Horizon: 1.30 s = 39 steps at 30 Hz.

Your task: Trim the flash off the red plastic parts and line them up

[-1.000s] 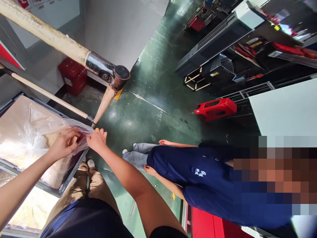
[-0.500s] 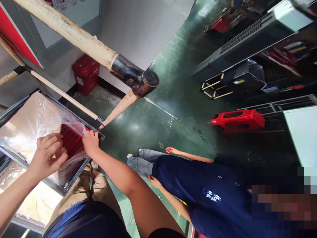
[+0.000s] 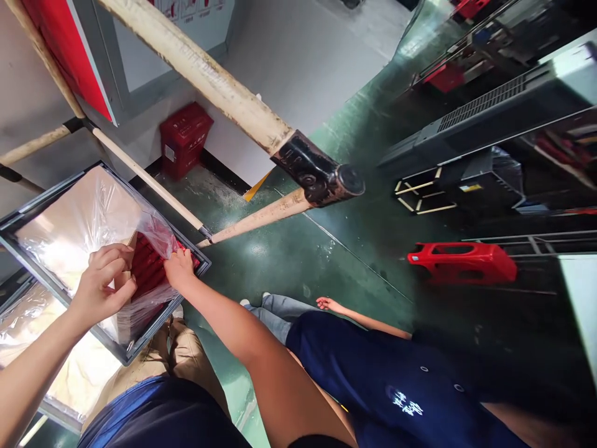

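Note:
A grey crate (image 3: 41, 274) on the left is lined with clear plastic film (image 3: 161, 233). Inside it, a brown cardboard sheet (image 3: 84, 202) lies beside several red pieces (image 3: 152, 264), whose kind I cannot make out under the film. My left hand (image 3: 105, 280) is closed, thumb and fingers on the edge of the cardboard sheet. Along the crate's right side, my right hand (image 3: 180, 269) has its fingers closed on the bunched film near the rim.
A rack of pale tubes (image 3: 200, 68) with black joints (image 3: 319, 171) stands close ahead. Another crate (image 3: 51, 414) sits below. A person in a dark blue shirt (image 3: 354, 367) stands at my right. A red bin (image 3: 184, 140) and a red plastic stool (image 3: 461, 261) are farther off.
The view has shifted, so crate and rack sit farther right in the picture. Both hands keep their places at the crate; the cardboard edge shows more clearly by my left fingers.

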Tool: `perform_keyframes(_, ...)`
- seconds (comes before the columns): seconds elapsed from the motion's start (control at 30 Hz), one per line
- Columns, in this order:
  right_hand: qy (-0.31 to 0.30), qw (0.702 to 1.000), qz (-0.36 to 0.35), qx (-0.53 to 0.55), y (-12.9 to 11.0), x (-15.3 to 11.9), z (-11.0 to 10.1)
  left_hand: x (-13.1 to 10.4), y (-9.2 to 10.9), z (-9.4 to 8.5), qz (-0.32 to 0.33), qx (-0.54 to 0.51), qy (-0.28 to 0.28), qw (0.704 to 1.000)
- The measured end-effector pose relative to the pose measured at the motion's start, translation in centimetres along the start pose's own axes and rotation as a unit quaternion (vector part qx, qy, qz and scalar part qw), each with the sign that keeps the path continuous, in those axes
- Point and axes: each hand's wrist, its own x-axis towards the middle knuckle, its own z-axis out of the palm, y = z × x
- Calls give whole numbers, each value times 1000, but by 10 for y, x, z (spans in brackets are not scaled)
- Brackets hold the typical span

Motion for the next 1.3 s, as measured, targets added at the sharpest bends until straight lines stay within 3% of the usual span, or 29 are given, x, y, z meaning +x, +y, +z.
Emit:
perform_keyframes(0.27, 2, 998, 53, 18, -1, -21, 4, -1, -5, 0, -3, -11, 8, 1000)
perform_keyframes(0.57, 2, 999, -22, 44, 6, -26, -3, 0, -8, 1, -9, -17, 5, 1000)
perform_keyframes(0.8, 109, 984, -41, 135, 43, -73, -22, 0, -7, 3, -16, -33, 8, 999)
perform_keyframes(0.97, 184, 960, -24, 211, 55, -106, -16, 2, -3, 6, -26, -41, 9, 999)
perform_keyframes(1.3, 236, 911, -30, 336, 53, -107, -1, 4, -3, 4, -25, -49, -6, 998)
